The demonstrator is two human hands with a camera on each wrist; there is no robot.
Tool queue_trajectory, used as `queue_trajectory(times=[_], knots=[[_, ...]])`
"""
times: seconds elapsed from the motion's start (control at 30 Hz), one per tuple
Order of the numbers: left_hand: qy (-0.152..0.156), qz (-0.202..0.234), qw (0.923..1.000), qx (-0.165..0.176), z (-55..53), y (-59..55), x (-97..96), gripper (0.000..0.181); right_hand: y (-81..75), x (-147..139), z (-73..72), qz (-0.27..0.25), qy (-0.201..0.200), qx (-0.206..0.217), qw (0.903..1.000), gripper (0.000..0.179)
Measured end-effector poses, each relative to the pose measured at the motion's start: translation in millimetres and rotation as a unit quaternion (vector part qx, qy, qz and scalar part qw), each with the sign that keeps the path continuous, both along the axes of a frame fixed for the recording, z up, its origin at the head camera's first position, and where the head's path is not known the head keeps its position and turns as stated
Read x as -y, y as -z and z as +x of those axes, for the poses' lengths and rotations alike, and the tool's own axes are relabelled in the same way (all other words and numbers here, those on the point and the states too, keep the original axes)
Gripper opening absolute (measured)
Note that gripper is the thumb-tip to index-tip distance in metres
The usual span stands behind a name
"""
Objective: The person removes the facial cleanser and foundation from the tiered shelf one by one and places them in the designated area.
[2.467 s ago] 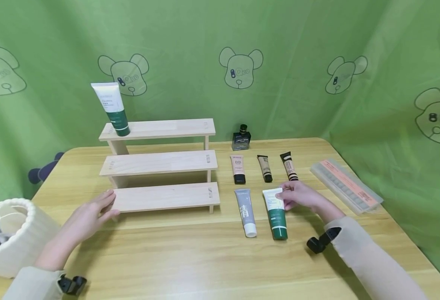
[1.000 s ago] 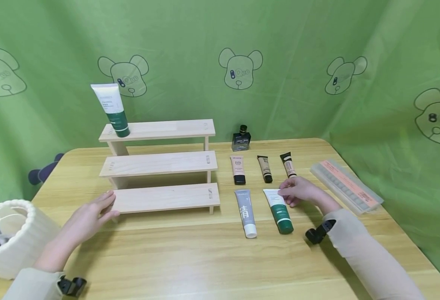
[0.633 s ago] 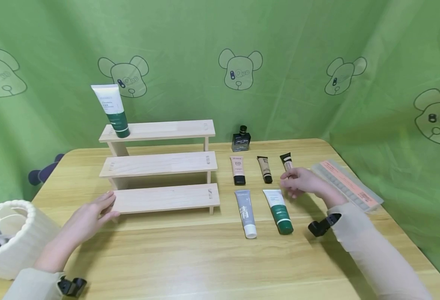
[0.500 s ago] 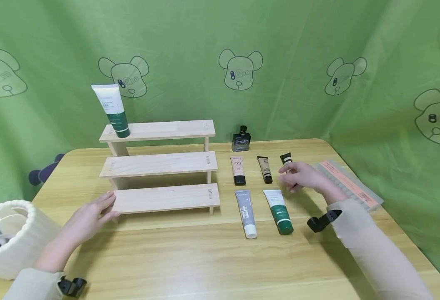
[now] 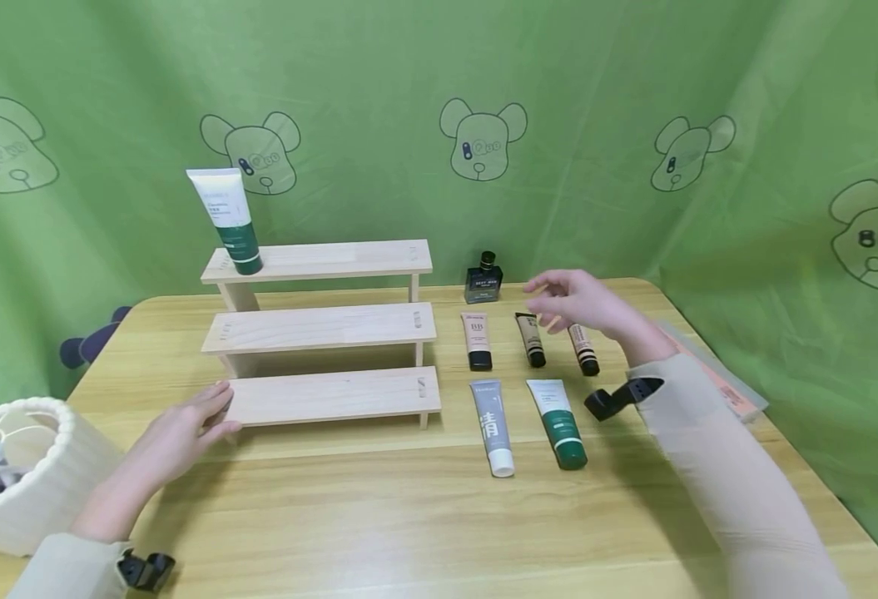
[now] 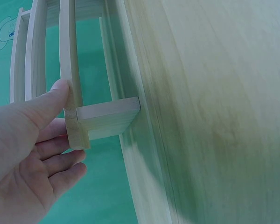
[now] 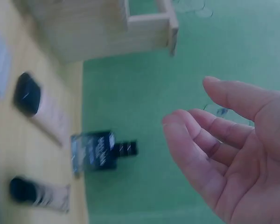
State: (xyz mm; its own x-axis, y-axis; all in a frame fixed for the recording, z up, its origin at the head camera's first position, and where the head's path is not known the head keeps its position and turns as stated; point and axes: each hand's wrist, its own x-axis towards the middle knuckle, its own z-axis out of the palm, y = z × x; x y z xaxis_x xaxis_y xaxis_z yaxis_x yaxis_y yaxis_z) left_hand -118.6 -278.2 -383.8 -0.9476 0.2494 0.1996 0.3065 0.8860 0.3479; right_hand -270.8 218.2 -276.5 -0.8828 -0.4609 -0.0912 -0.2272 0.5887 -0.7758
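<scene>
My left hand point(image 5: 184, 437) holds the left end of the lowest board of a three-step wooden shelf point(image 5: 326, 395); in the left wrist view its thumb point(image 6: 56, 95) lies against the board, with fingers behind. Empty and loosely bent, my right hand point(image 5: 573, 301) is over the small beige tube point(image 5: 532, 343), partly covering its top end. To its left stands a dark perfume bottle point(image 5: 483, 283), which the right wrist view shows beyond the fingertips. A pink BB cream tube point(image 5: 477, 341) and a black-capped concealer-like tube point(image 5: 582, 345) lie on either side.
A white-and-green tube point(image 5: 227, 220) stands on the top step. Nearer on the table point(image 5: 379, 532) lie a grey-blue tube point(image 5: 493, 428) and another white-and-green tube point(image 5: 558, 423). A white ribbed holder point(image 5: 42, 482) stands left; a clear flat case point(image 5: 731, 387) lies right, partly behind my sleeve.
My right hand has left the nearer white-and-green tube, which now lies angled with its cap further right, and has moved away and up past the small tubes. My left hand has stayed put.
</scene>
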Motion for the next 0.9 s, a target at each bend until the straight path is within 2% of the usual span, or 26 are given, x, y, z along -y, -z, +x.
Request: queue_trajectory(times=[0.17, 0.4, 0.9], knots=[[-0.001, 0.000, 1.0000, 0.000, -0.5, -0.2, 0.4, 0.055, -15.4, 29, -9.0, -0.007, -0.003, -0.030, 0.9995, 0.040], [-0.008, 0.000, 1.0000, 0.006, 0.4, -1.4, -0.2, 0.055, -28.2, 77, -22.7, -0.032, -0.014, -0.049, 0.9982, 0.032], [-0.009, -0.005, 1.0000, 0.002, 0.2, -1.7, -1.6, 0.054, -56.6, 171, -38.8, -0.066, -0.080, -0.097, 0.9899, 0.026]])
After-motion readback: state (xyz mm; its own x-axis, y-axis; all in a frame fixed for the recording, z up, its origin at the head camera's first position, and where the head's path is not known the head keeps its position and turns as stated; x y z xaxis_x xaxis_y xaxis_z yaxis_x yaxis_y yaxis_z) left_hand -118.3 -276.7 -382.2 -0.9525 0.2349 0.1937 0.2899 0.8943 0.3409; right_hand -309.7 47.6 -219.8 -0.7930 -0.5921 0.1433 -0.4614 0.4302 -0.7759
